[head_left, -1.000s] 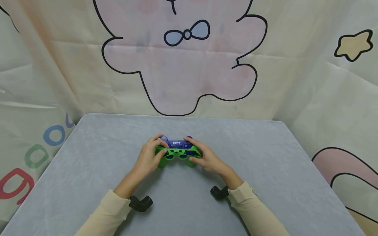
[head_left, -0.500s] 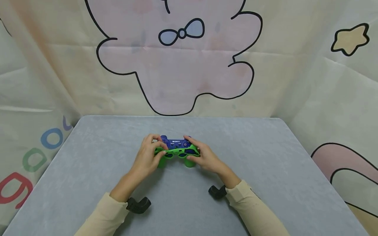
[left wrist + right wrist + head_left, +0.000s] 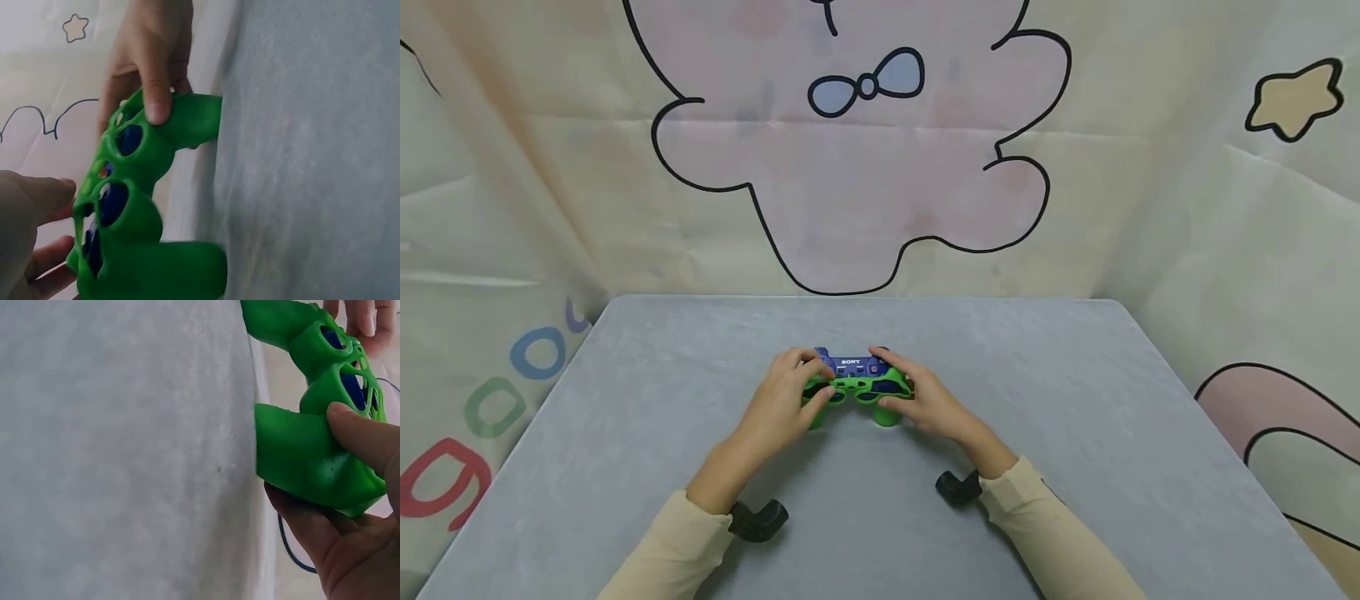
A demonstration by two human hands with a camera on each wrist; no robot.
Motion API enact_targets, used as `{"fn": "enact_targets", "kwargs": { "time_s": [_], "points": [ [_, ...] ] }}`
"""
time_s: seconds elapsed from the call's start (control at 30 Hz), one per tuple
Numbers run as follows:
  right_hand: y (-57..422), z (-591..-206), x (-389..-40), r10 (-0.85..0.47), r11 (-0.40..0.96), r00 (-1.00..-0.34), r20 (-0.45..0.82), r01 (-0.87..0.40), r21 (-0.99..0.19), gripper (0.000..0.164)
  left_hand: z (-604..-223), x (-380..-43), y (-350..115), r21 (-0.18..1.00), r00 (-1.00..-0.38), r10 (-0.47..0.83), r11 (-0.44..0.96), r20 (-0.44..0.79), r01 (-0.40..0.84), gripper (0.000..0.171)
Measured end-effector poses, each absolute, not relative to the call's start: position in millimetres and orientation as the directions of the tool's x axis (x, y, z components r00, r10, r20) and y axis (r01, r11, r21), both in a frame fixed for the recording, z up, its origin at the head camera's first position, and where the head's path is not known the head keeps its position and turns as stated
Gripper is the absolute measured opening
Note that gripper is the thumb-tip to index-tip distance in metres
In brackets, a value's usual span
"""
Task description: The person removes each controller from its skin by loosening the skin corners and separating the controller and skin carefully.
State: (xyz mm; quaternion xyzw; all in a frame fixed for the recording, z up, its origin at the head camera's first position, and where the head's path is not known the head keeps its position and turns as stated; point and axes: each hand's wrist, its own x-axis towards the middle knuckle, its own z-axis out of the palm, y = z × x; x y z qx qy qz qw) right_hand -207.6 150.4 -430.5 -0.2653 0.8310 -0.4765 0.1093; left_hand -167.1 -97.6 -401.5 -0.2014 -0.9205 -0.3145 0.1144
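Observation:
A blue SONY game controller (image 3: 852, 364) sits over the middle of the table, its near part and both handles inside a green silicone cover (image 3: 856, 385). Openings in the cover (image 3: 150, 269) show blue around the sticks and buttons in the left wrist view. My left hand (image 3: 781, 402) bends over the controller's left side, thumb and fingers at the cover's edge. On the opposite side, my right hand (image 3: 936, 406) grips the covered right handle. From the right wrist view, its thumb lies on top of the cover (image 3: 300, 453) and the other fingers reach underneath.
Grey-blue cloth covers the table (image 3: 1037, 375). A printed curtain (image 3: 850, 183) hangs right behind the far edge, with more printed fabric at both sides. A black wrist camera (image 3: 758, 522) juts inward from the left wrist, another (image 3: 958, 488) from the right.
My left thumb and fingers have shifted rightward, farther over the controller, and hide more of its left side. The right hand keeps its grip in about the same place.

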Motion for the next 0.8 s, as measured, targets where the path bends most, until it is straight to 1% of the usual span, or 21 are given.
{"fn": "enact_targets", "kwargs": {
  "time_s": [0.13, 0.2, 0.3, 0.43, 0.53, 0.63, 0.8],
  "points": [
    [152.7, -423.4, -203.5, -0.530, 0.412, -0.845, 0.072, -0.331, -0.849, 0.076, -402.5, -169.3, -87.7, 0.508, -0.869, 0.340, 0.710, 0.359, 0.488, 0.023],
    [152.6, -419.3, -201.3, -0.526, 0.416, -0.847, 0.081, -0.339, -0.844, 0.076, -402.8, -169.0, -82.7, 0.513, -0.868, 0.337, 0.705, 0.365, 0.490, 0.024],
    [150.8, -413.9, -198.4, -0.531, 0.416, -0.842, 0.095, -0.357, -0.836, 0.075, -403.8, -167.8, -76.6, 0.557, -0.877, 0.289, 0.685, 0.384, 0.470, 0.018],
    [146.7, -408.1, -194.7, -0.532, 0.436, -0.840, 0.108, -0.381, -0.815, 0.076, -405.5, -166.0, -72.5, 0.660, -0.890, 0.204, 0.608, 0.407, 0.441, 0.006],
    [144.0, -405.3, -192.9, -0.522, 0.462, -0.846, 0.105, -0.385, -0.799, 0.076, -405.7, -164.7, -72.5, 0.706, -0.890, 0.182, 0.553, 0.418, 0.444, 0.006],
    [142.9, -404.8, -192.6, -0.512, 0.486, -0.853, 0.106, -0.388, -0.783, 0.076, -404.8, -163.0, -74.1, 0.695, -0.879, 0.207, 0.546, 0.429, 0.467, 0.007],
    [141.0, -406.2, -195.1, -0.512, 0.515, -0.854, 0.097, -0.395, -0.760, 0.076, -402.3, -157.1, -76.4, 0.604, -0.867, 0.281, 0.629, 0.411, 0.490, 0.009]
  ]
}}
